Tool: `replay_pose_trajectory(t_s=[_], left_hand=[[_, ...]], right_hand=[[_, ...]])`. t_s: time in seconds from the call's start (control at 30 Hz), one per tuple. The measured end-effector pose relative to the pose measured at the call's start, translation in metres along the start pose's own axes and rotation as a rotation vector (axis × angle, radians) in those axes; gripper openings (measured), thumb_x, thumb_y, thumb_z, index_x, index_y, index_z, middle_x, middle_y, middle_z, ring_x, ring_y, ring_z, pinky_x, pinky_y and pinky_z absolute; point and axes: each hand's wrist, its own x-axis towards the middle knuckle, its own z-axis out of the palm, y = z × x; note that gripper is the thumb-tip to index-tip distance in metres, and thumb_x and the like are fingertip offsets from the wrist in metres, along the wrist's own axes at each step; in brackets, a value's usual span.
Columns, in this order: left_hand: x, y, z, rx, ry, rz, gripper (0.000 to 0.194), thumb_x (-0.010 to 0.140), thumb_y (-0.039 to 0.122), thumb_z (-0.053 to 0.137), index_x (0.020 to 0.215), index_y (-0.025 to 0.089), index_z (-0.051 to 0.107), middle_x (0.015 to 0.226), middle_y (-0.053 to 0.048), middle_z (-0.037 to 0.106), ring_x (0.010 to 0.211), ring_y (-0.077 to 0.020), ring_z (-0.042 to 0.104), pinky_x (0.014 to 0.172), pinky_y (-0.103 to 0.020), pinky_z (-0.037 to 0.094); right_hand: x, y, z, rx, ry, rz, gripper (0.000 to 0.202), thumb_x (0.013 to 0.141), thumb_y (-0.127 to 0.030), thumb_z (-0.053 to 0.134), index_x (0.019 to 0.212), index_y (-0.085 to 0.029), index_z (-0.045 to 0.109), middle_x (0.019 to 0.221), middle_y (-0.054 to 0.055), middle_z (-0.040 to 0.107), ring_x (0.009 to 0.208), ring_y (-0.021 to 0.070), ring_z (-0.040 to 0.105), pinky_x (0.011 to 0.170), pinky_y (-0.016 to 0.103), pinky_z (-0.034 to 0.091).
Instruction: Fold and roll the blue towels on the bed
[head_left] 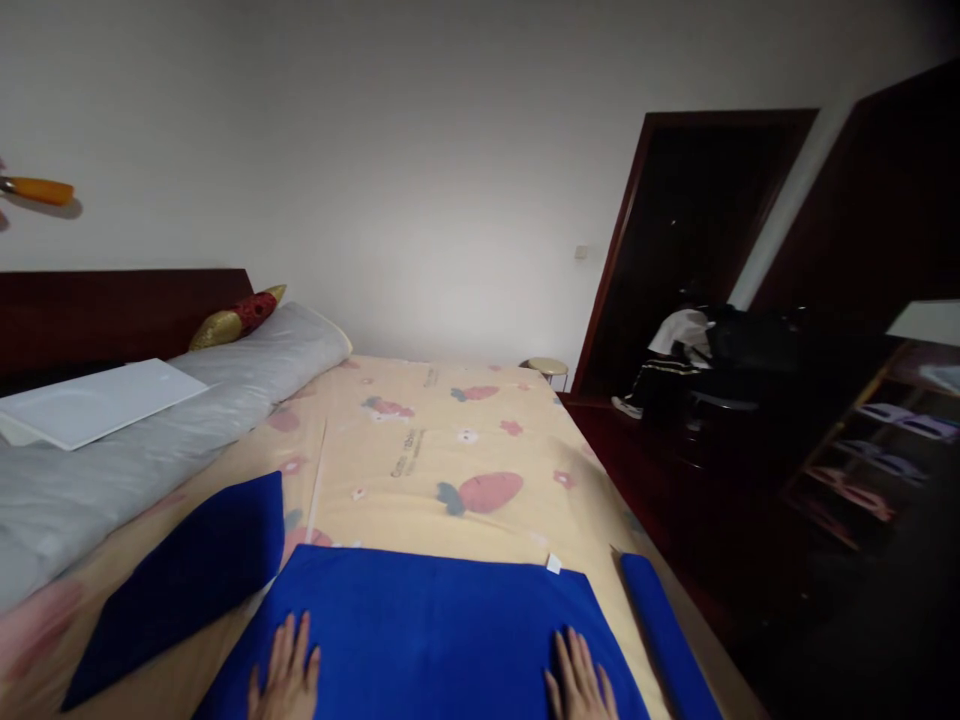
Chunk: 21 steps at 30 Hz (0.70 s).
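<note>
A blue cloth piece (435, 630) is spread flat on the bed, with a small white tag (553, 564) at its far edge. My left hand (286, 670) lies palm down on the cloth's left part, fingers stretched out. On the right part, my right hand (580, 680) also rests flat with fingers apart. To the left lies a darker blue panel (187, 580), and to the right a narrow blue strip (667, 640). Whether these join the middle piece below the frame I cannot tell.
The bed (420, 420) has a yellow carrot-print sheet. A grey pillow or bolster (255, 370) bears a white board (105, 400), with a red and gold cushion (240, 318) behind. Beyond are a stool (548, 365), a person (675, 340) by the dark door, and a shoe rack (862, 450).
</note>
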Motion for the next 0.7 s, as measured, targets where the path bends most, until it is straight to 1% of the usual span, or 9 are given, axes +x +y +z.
replay_pose_trajectory(t_s=[0.07, 0.17, 0.23, 0.27, 0.33, 0.5, 0.57, 0.63, 0.7], left_hand=[[-0.008, 0.055, -0.003, -0.069, 0.017, 0.238, 0.053, 0.095, 0.034, 0.023, 0.148, 0.029, 0.023, 0.158, -0.001, 0.026, 0.145, -0.02, 0.026, 0.117, -0.047, 0.028], [-0.011, 0.133, -0.002, -0.222, -0.024, 0.598, 0.054, 0.095, 0.024, 0.026, 0.147, 0.034, 0.018, 0.155, 0.002, 0.032, 0.142, -0.0167, 0.034, 0.114, -0.04, 0.035], [-0.002, 0.158, 0.0, -0.268, -0.051, 0.703, 0.054, 0.095, 0.024, 0.028, 0.147, 0.035, 0.017, 0.153, 0.002, 0.034, 0.14, -0.0164, 0.037, 0.113, -0.04, 0.036], [0.007, 0.159, 0.001, -0.27, -0.062, 0.701, 0.053, 0.096, 0.027, 0.028, 0.147, 0.037, 0.018, 0.153, 0.003, 0.035, 0.14, -0.0169, 0.037, 0.114, -0.041, 0.036], [0.03, 0.14, 0.002, -0.237, -0.083, 0.615, 0.05, 0.097, 0.038, 0.028, 0.147, 0.038, 0.021, 0.155, 0.003, 0.033, 0.142, -0.0184, 0.035, 0.115, -0.045, 0.032], [0.1, 0.029, 0.008, -0.024, -0.077, 0.198, 0.055, 0.096, 0.043, 0.025, 0.148, 0.027, 0.027, 0.158, -0.003, 0.028, 0.145, -0.0225, 0.027, 0.115, -0.05, 0.026], [0.121, -0.007, 0.009, 0.019, -0.039, 0.155, 0.055, 0.096, 0.04, 0.023, 0.149, 0.024, 0.028, 0.158, -0.005, 0.029, 0.146, -0.0211, 0.026, 0.113, -0.047, 0.029], [0.131, -0.02, 0.007, 0.022, -0.016, 0.129, 0.056, 0.096, 0.038, 0.021, 0.148, 0.021, 0.03, 0.157, -0.007, 0.033, 0.145, -0.0214, 0.027, 0.111, -0.047, 0.032], [0.127, -0.007, 0.002, 0.0, 0.037, 0.117, 0.056, 0.096, 0.037, 0.019, 0.148, 0.019, 0.031, 0.156, -0.01, 0.035, 0.145, -0.0243, 0.027, 0.112, -0.052, 0.031]], right_hand=[[0.013, -0.056, 0.011, 0.053, -0.069, -0.13, 0.058, 0.094, -0.055, 0.033, 0.141, -0.024, 0.043, 0.15, 0.007, 0.037, 0.138, 0.0285, 0.036, 0.111, 0.051, 0.038], [0.034, -0.139, 0.032, 0.165, -0.167, -0.341, 0.049, 0.096, -0.045, 0.035, 0.142, -0.028, 0.04, 0.149, 0.003, 0.037, 0.137, 0.0235, 0.038, 0.111, 0.043, 0.04], [0.048, -0.164, 0.039, 0.205, -0.205, -0.43, 0.047, 0.096, -0.043, 0.037, 0.143, -0.034, 0.036, 0.149, 0.0, 0.036, 0.137, 0.0221, 0.038, 0.111, 0.043, 0.039], [0.056, -0.162, 0.039, 0.208, -0.22, -0.457, 0.048, 0.096, -0.044, 0.038, 0.143, -0.036, 0.034, 0.15, -0.001, 0.035, 0.138, 0.0219, 0.037, 0.112, 0.044, 0.038], [0.071, -0.131, 0.033, 0.168, -0.242, -0.445, 0.05, 0.096, -0.049, 0.037, 0.144, -0.037, 0.032, 0.152, -0.001, 0.033, 0.139, 0.0222, 0.034, 0.113, 0.046, 0.035], [0.096, 0.03, 0.004, -0.108, -0.176, -0.066, 0.063, 0.093, -0.058, 0.031, 0.146, -0.026, 0.032, 0.154, 0.004, 0.03, 0.143, 0.0238, 0.027, 0.115, 0.05, 0.028], [0.096, 0.078, -0.004, -0.163, -0.167, -0.012, 0.064, 0.092, -0.058, 0.028, 0.146, -0.025, 0.033, 0.155, 0.004, 0.03, 0.143, 0.0225, 0.026, 0.116, 0.048, 0.028], [0.094, 0.094, -0.008, -0.206, -0.149, 0.008, 0.065, 0.092, -0.058, 0.026, 0.145, -0.023, 0.036, 0.154, 0.005, 0.031, 0.143, 0.0236, 0.027, 0.117, 0.05, 0.025], [0.093, 0.074, -0.008, -0.237, -0.094, 0.036, 0.068, 0.091, -0.059, 0.026, 0.145, -0.018, 0.037, 0.154, 0.008, 0.03, 0.143, 0.0271, 0.027, 0.117, 0.054, 0.02]])
